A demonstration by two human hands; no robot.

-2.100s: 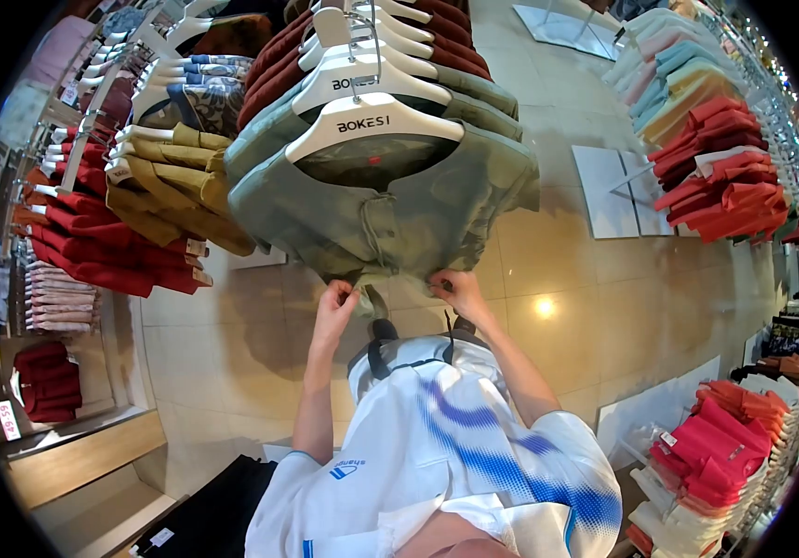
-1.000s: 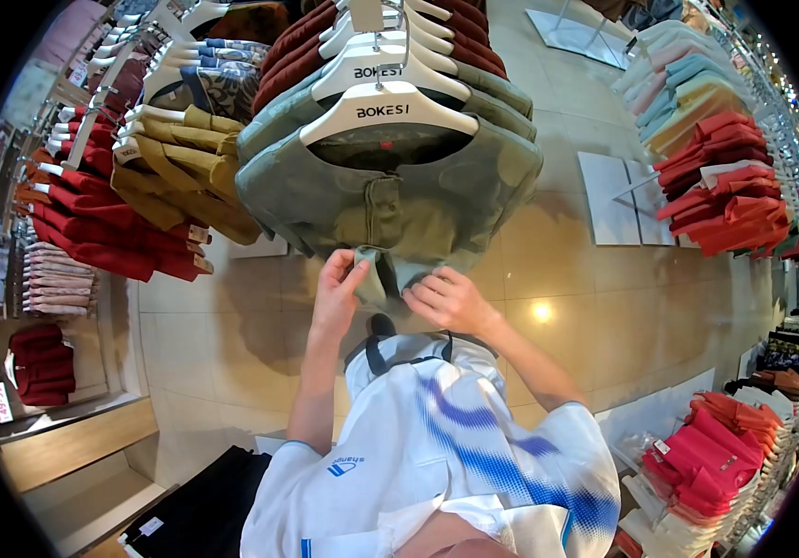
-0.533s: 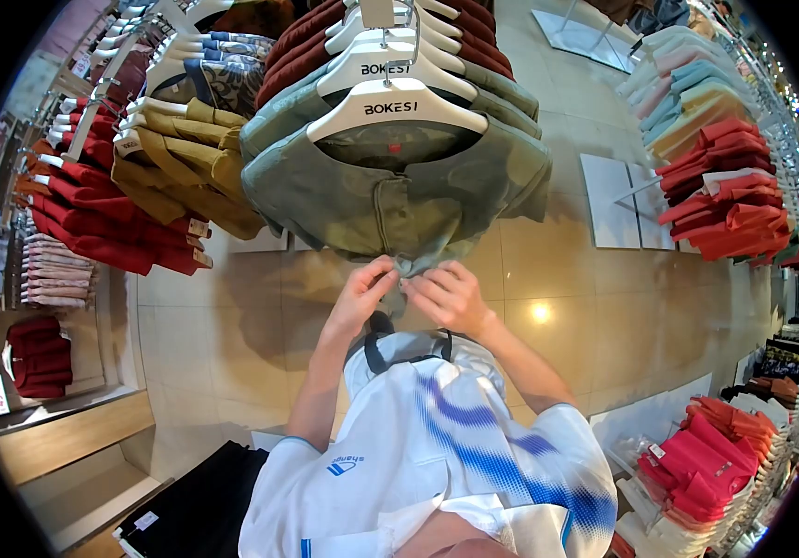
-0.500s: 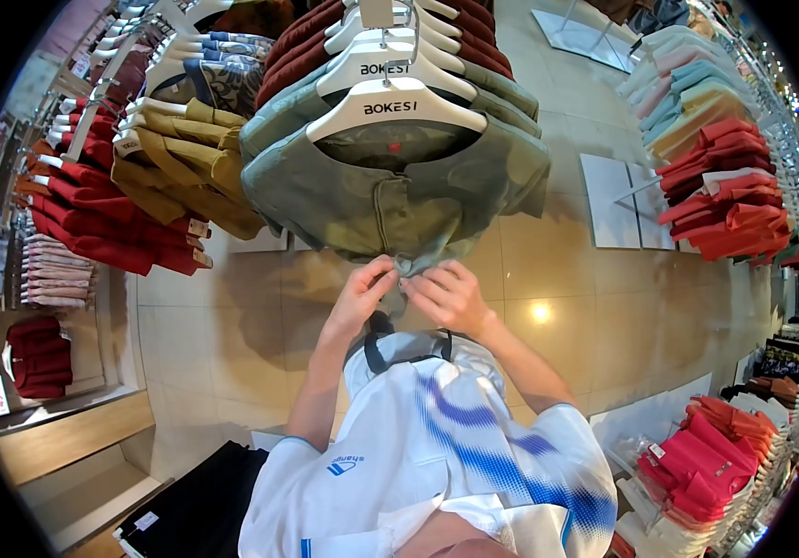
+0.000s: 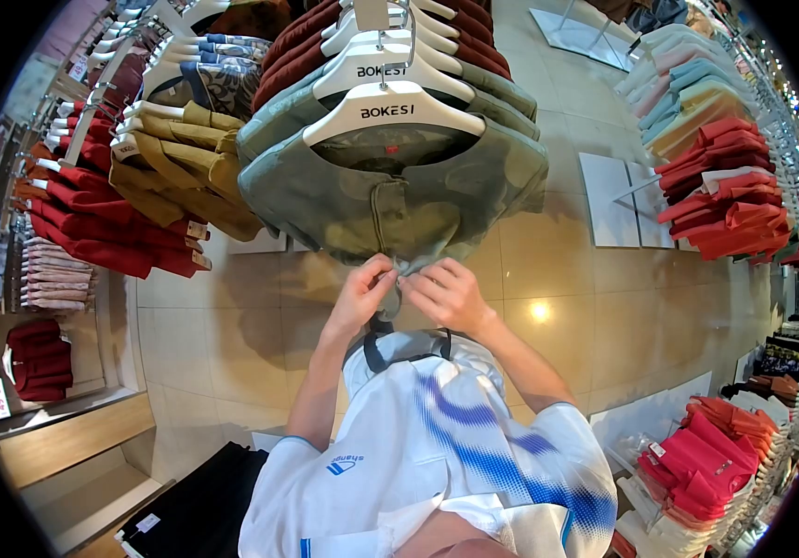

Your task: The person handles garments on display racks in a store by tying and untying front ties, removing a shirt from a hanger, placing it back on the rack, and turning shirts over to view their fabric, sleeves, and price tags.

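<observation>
A grey-green patterned garment point(image 5: 325, 200) hangs at the front of the middle rack on a white BOKESI hanger point(image 5: 386, 110). My left hand point(image 5: 362, 290) pinches one side of its front opening near the lower end. Close beside it, my right hand point(image 5: 446, 293) grips the other side of the opening, the fingertips of both hands almost touching. The small piece of cloth between the fingertips is largely hidden. Above the hands, a front placket runs down from the neckline.
Behind the garment hang more green and dark red ones. Mustard garments point(image 5: 181, 167) and red garments point(image 5: 93, 223) hang at the left. Coral garments point(image 5: 725, 186) hang at the right, a pink garment point(image 5: 702, 460) at lower right. Black clothing point(image 5: 199, 502) lies at lower left.
From being apart on the garment's two front edges, my hands have come together at the middle of the opening. Over the last half second they have hardly moved.
</observation>
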